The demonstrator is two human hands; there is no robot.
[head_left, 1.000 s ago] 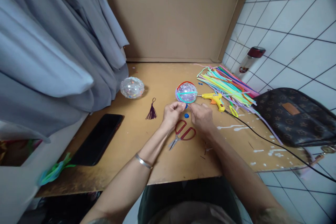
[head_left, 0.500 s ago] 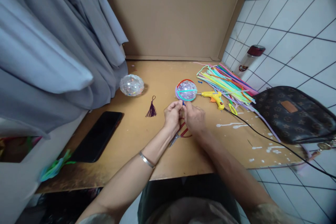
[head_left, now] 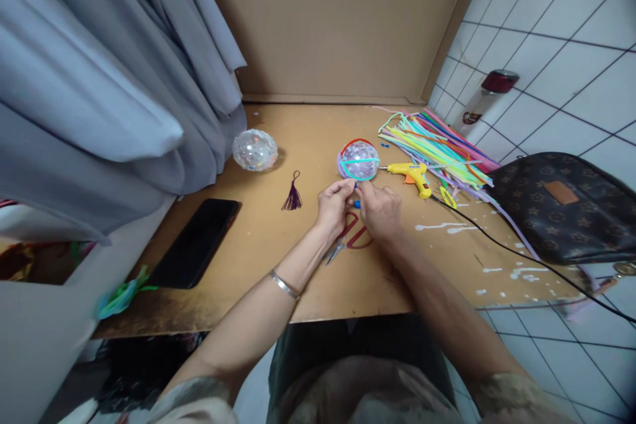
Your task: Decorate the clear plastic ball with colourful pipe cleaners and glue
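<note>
My left hand (head_left: 334, 207) and my right hand (head_left: 380, 211) meet over the table, fingertips pinched together on a small blue piece (head_left: 357, 204). It may be a bit of pipe cleaner; the fingers hide most of it. Just beyond the fingertips rests a clear ball (head_left: 358, 154) banded with red, turquoise and purple strips. Beneath the hands lie red-handled scissors (head_left: 358, 236), partly covered by my left wrist. A yellow glue gun (head_left: 408, 172) lies to the right, its nozzle close to the ball. Left of my hands is a dark purple tassel (head_left: 293, 195).
A second clear ball (head_left: 255, 150) sits back left, near a grey curtain (head_left: 119, 79). A black phone (head_left: 196, 242) lies front left. Coloured pipe cleaners (head_left: 437, 146), a bottle (head_left: 489, 96) and a brown bag (head_left: 561, 209) are at right. The glue gun's cord (head_left: 501, 238) crosses the right side.
The view has shifted slightly, so everything sits a little higher and further right. The hands have drawn slightly apart, and more of the blue piece and the scissors shows between them.
</note>
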